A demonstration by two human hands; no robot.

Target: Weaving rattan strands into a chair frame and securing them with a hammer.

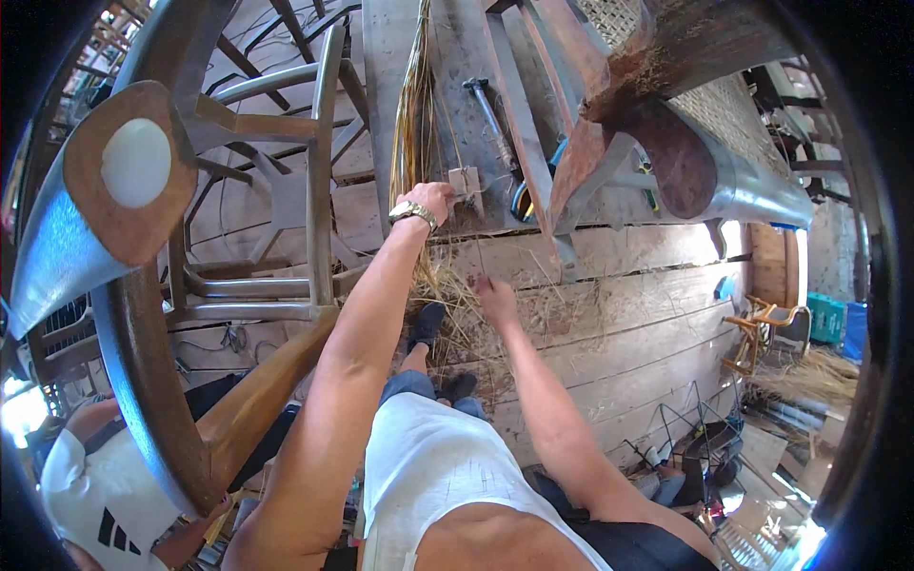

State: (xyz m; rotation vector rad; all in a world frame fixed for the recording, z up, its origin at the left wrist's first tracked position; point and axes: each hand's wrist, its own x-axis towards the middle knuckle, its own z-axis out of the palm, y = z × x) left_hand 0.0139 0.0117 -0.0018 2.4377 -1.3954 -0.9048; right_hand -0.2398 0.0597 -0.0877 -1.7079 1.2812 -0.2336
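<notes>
My left hand, with a watch on its wrist, rests at the bench's near edge. Its fingers are closed against a small pale block on the bench. A thin cane strand runs from beside the block down to my right hand, which pinches it below the bench edge. Beyond my left hand a long bundle of golden cane strands lies along the wooden bench. A hammer lies to the right of the block. By its handle end is a tool with yellow-and-black handles.
Wooden chair frames stand at the left, a thick curved one close by. A chair with a woven panel is at the right. Cane shavings litter the plank floor. Another person in a white shirt is at the lower left.
</notes>
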